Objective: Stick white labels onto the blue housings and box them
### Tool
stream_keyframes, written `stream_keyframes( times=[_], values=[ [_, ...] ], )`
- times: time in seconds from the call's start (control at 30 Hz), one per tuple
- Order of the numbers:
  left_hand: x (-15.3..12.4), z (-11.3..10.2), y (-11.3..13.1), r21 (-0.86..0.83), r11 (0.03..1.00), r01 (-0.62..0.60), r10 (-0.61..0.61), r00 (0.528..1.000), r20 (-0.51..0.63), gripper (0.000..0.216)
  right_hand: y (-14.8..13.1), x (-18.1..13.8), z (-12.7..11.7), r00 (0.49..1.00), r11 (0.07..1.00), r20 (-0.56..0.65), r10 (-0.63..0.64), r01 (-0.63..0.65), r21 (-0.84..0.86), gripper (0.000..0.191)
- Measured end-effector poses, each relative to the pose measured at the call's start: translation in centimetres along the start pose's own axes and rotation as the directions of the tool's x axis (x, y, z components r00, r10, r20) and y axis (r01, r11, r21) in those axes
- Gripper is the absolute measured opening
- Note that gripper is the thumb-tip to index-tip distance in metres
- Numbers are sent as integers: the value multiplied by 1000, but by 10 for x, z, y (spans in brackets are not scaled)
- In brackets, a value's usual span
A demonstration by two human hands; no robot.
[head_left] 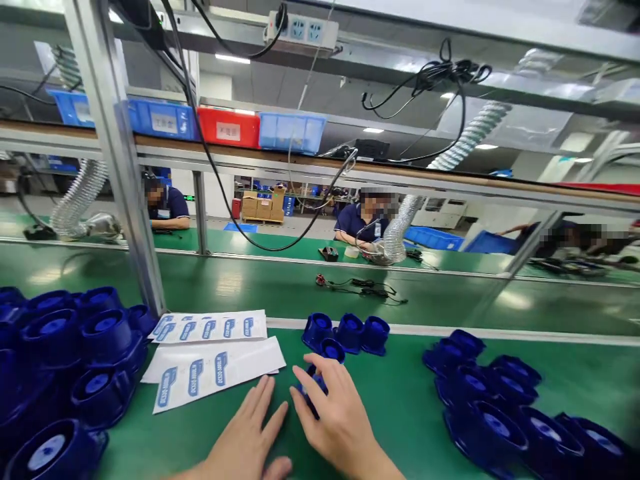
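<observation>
My right hand (335,413) is curled over a small blue plastic housing (314,385) on the green bench top, fingers wrapped round it. My left hand (247,437) lies beside it with fingers stretched out flat on the mat, touching nothing I can make out. Just beyond the hands stand several more blue housings (347,332) in a short row. Two white sticker sheets (213,347) with blue labels lie left of the hands.
A heap of blue housings (65,363) fills the left side, another pile (495,407) lies at the right. A metal post (125,173) rises at the left. Beyond runs a green conveyor (300,283) with a cable on it; people sit opposite.
</observation>
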State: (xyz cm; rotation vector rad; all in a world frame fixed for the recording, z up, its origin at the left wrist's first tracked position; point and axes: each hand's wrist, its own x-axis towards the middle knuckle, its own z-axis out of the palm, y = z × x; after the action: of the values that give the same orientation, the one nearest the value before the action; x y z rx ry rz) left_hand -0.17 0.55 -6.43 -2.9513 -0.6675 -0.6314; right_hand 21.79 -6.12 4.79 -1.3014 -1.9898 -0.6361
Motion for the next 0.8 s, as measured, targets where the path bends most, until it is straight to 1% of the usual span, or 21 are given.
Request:
stream_keyframes(
  times=[0.03,0.07,0.1,0.17,0.2,0.23,0.3,0.37,0.4,0.47,0.53,0.6,0.67,0.7,0.73,0.8],
  values=[
    [4,-6,1,-65,998,13,-10,999,42,92,-5,7,5,997,1000,69,-23,22,13,22],
    [9,-13,2,-128,991,31,-23,998,66,92,-12,16,11,983,999,179,-40,36,28,21],
    [14,-21,2,-188,981,47,-32,996,79,91,-19,27,19,951,998,303,-56,46,42,19],
    [22,-37,2,-294,949,113,-79,989,124,86,-34,54,41,853,995,511,-101,76,70,17],
    [25,-45,2,-336,929,154,-107,982,155,83,-42,68,54,815,992,565,-128,99,82,16],
    [26,-51,2,-368,910,189,-127,974,185,82,-49,83,67,791,989,593,-151,122,88,17],
    [26,-58,0,-404,888,219,-137,965,222,82,-61,108,95,756,986,634,-163,148,76,17],
    [24,-58,-4,-409,890,203,-118,968,222,84,-69,126,117,728,986,668,-153,157,55,14],
    [23,-56,-6,-405,894,190,-108,970,217,84,-71,132,126,721,986,676,-149,159,48,15],
    [23,-51,-9,-400,901,167,-89,975,205,84,-73,136,137,724,986,674,-146,158,44,19],
    [24,-45,-9,-395,905,160,-83,975,205,85,-72,133,141,740,987,656,-147,152,51,20],
    [23,-43,-4,-347,915,206,-128,963,236,81,-69,126,142,751,987,641,-157,146,71,18],
    [20,-44,4,-220,925,311,-241,924,296,73,-63,118,142,754,984,632,-179,148,102,15],
    [18,-47,8,-124,918,376,-321,890,323,70,-59,114,141,754,981,628,-192,151,119,14],
    [15,-50,11,-19,898,440,-408,848,337,69,-56,111,141,754,979,624,-203,152,135,13],
    [11,-59,14,168,825,540,-563,756,335,76,-51,106,140,758,975,615,-217,147,164,10]
  ],
)
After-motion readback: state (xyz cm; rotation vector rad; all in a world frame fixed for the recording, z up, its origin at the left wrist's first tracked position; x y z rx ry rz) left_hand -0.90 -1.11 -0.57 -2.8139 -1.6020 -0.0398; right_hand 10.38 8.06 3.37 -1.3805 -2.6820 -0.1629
